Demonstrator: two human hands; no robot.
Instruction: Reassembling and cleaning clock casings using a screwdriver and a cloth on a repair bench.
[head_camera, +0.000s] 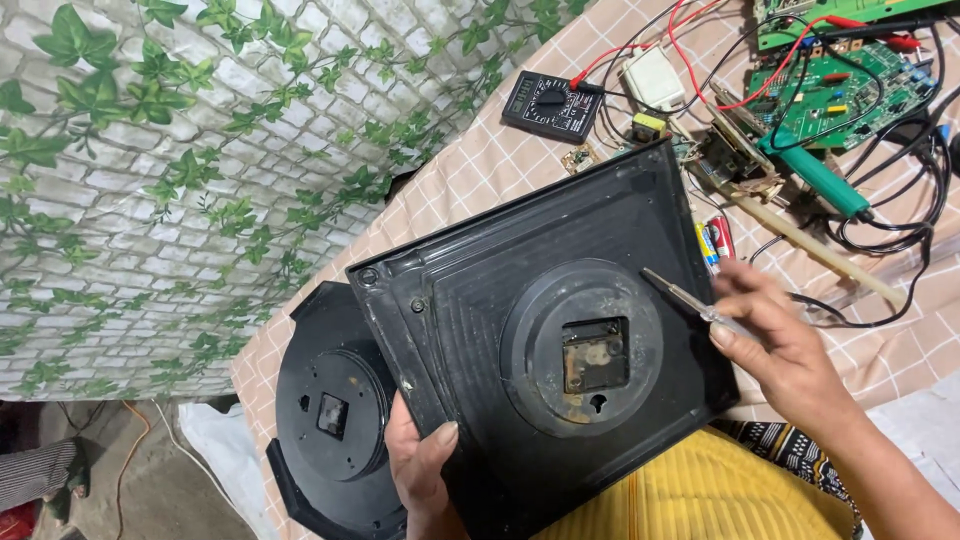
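Two hands busy: left hand (420, 465) clamps square clock back (540, 330) at lower edge; right hand (775, 340) pinches screwdriver (680, 297)

Ivy-print brick wall (150, 180) (checked tablecloth (480, 160))

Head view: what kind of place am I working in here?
Likely a small electronics repair bench. A multimeter, green circuit boards and a soldering iron lie on the checked tablecloth, while the left hand holds a square black clock back.
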